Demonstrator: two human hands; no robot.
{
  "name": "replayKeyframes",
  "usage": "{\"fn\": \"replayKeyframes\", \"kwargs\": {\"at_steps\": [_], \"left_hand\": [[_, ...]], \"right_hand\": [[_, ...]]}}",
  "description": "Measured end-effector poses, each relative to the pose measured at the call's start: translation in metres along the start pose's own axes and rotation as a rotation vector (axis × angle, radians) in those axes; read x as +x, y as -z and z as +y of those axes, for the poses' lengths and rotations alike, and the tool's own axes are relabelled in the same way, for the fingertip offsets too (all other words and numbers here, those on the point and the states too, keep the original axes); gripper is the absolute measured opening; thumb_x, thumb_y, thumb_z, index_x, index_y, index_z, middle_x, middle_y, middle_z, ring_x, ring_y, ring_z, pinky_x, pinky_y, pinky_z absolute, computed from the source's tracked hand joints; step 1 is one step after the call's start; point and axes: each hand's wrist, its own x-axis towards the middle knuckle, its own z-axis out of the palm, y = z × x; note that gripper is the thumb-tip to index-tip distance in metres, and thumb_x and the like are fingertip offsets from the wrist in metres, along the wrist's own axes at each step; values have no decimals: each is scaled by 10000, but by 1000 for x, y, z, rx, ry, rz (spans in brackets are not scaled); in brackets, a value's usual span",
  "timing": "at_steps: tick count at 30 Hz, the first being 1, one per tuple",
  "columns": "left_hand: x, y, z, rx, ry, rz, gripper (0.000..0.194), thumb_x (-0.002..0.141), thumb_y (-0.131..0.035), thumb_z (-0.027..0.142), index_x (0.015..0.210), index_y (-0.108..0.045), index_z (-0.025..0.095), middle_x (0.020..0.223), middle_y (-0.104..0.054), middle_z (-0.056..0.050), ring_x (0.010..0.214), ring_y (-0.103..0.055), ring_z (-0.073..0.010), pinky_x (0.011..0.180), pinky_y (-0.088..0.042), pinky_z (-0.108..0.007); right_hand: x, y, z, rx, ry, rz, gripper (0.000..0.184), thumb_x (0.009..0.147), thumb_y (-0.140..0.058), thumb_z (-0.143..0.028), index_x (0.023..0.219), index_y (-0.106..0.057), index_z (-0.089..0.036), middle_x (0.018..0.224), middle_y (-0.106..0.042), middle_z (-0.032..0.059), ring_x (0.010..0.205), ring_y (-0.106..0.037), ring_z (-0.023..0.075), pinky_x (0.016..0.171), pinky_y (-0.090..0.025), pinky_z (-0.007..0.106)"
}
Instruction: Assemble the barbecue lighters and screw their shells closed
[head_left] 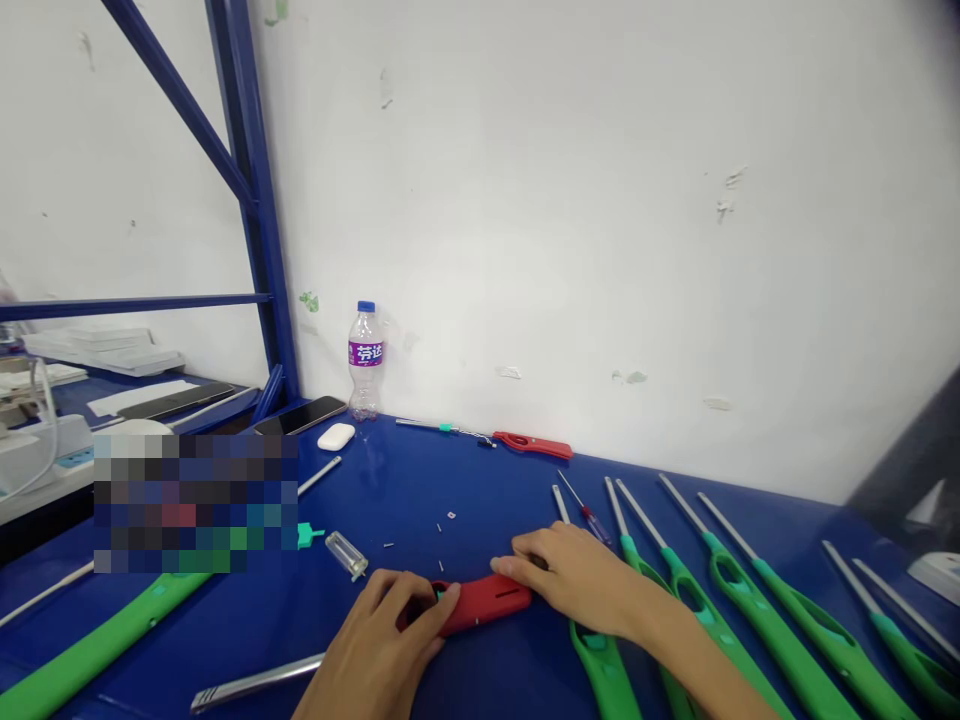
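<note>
A red lighter handle (pixel 484 606) with a dark slot lies low over the blue table. My left hand (pixel 379 635) is closed on its left end, thumb on top; a bit of green shows by the thumb. My right hand (pixel 581 575) has its thumb on the right end and its fingers curled, partly hidden. A metal lighter tube (pixel 259 681) extends out from beside my left wrist. Ahead of my left hand is a clear fuel tank (pixel 346 554). Small screws (pixel 388 545) are scattered near it. Beyond my right hand is a screwdriver (pixel 594 522).
Several green long-neck lighters (pixel 772 620) lie on the right, and another green lighter (pixel 112 635) on the left. Along the wall are a red lighter shell (pixel 536 446), a thin metal rod (pixel 420 424), a plastic bottle (pixel 366 365), a white case (pixel 336 437) and a phone (pixel 307 414).
</note>
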Motion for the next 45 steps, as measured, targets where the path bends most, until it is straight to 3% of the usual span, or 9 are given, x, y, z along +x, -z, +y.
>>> {"fn": "replayKeyframes", "kwargs": {"at_steps": [12,18,24,31,36,39,41,43,45], "left_hand": [[-1,0,-2,11,-23,2,485,1010,-528,113,1426,-645,335,1115,-751,-37,992,-705,-200,840,-628,-268],[-1,-3,-4,18,-14,0,458,1022,-524,125,1408,-658,332,1118,-745,-29,979,-709,-188,831,-631,-264],[2,-5,-5,29,-16,-8,414,1031,-520,141,1361,-685,328,1125,-742,-28,997,-714,-181,846,-626,-251],[-2,-3,-6,46,-25,-25,434,1046,-511,158,1419,-648,333,1159,-739,-29,1056,-708,-201,896,-621,-285],[-2,-1,-6,46,-40,-31,418,1060,-509,180,1430,-637,324,1179,-735,-30,1069,-700,-193,911,-614,-268],[-1,0,-6,33,-45,-30,455,1043,-521,165,1451,-616,343,1153,-730,-11,1023,-701,-177,873,-616,-246],[0,0,-5,41,-44,-29,495,1031,-526,156,1476,-592,362,1147,-728,-3,999,-701,-169,853,-618,-238],[0,0,-5,61,-46,-17,514,1025,-521,154,1484,-585,376,1144,-728,2,987,-704,-166,845,-621,-234],[0,-2,-6,74,-55,-3,507,1027,-515,162,1480,-587,377,1133,-730,2,976,-708,-164,838,-623,-229]], "right_hand": [[3,-2,-1,83,-39,6,641,1040,-492,-697,622,-419,-217,577,-483,-44,559,-409,137,589,-241,305],[-3,11,-8,99,-31,15,621,1134,-282,-560,627,-387,-216,603,-492,-11,600,-442,155,631,-269,320],[-5,15,-6,90,-33,-1,492,1069,-510,-465,646,-458,-219,589,-534,-38,550,-402,131,590,-261,298],[-7,21,-2,141,-14,-78,380,1012,-656,-452,718,-561,-229,629,-580,-61,582,-471,113,555,-285,268],[-10,29,3,137,-37,-85,436,999,-653,-581,749,-597,-228,632,-584,-60,570,-499,105,524,-319,244],[-14,44,14,33,-103,-3,530,1057,-484,-674,821,-657,-232,696,-652,-32,635,-581,128,590,-399,251],[-16,54,24,-113,-213,97,493,1104,-432,-595,919,-691,-219,773,-694,4,734,-641,168,701,-462,295],[-17,59,35,-268,-347,159,384,1113,-484,-492,1026,-701,-188,877,-719,34,842,-683,201,816,-520,368],[-15,56,43,-375,-444,141,308,1079,-589,-452,1081,-702,-166,989,-731,47,928,-708,210,895,-564,430]]}}
